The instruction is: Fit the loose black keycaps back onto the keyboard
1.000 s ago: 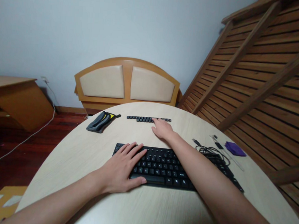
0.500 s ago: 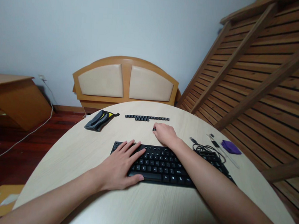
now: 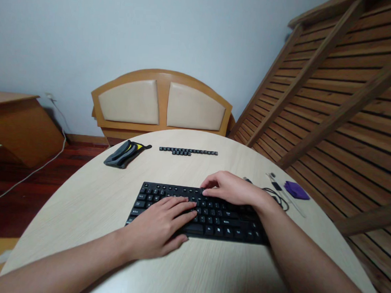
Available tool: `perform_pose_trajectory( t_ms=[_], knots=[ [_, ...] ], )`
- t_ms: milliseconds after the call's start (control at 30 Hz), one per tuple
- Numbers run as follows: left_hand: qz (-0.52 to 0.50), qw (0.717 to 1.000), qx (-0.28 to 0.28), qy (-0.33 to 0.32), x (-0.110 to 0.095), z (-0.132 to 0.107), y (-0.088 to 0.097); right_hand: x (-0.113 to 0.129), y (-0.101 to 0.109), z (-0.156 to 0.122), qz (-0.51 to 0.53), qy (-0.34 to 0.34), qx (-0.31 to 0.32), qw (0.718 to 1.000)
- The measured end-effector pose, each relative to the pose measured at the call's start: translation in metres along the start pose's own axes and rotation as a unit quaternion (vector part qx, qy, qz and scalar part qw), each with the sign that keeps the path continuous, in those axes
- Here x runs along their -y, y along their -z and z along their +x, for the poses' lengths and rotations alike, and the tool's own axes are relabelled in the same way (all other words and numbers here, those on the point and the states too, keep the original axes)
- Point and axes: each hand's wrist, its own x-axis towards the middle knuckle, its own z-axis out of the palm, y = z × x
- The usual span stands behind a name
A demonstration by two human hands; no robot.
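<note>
A black keyboard [image 3: 223,222] lies on the round pale wooden table [image 3: 186,275] in front of me. My left hand [image 3: 161,224] rests flat on the keyboard's left half with its fingers stretched out. Over the upper middle keys my right hand [image 3: 232,190] is curled, its fingertips pinched together and touching the key rows. It appears to hold a small black keycap, hard to make out against the keys. A row of loose black keycaps [image 3: 188,151] lies farther back on the table.
A grey and yellow pouch [image 3: 124,153] lies at the table's back left. A black cable [image 3: 277,196], a thin tool [image 3: 281,188] and a purple cloth [image 3: 296,190] lie to the right. A padded wooden headboard [image 3: 161,101] stands behind, and a slatted bed frame [image 3: 346,94] leans at the right.
My right hand has drawn back from the row of loose keycaps, pinching a small black one, and has come down onto the keyboard's upper rows. My left hand stayed on the keyboard.
</note>
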Motion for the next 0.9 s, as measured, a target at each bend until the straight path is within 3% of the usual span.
perform_pose_trajectory(
  t_ms=[167,900],
  knots=[
    [-0.003,1.0,0.0,0.002,0.001,-0.001,0.0,0.001,0.001,0.002,0.016,0.007,0.033,0.999],
    [-0.009,1.0,-0.004,0.004,0.001,-0.001,-0.001,0.012,-0.009,0.0,-0.149,-0.001,-0.016,0.989]
  ],
)
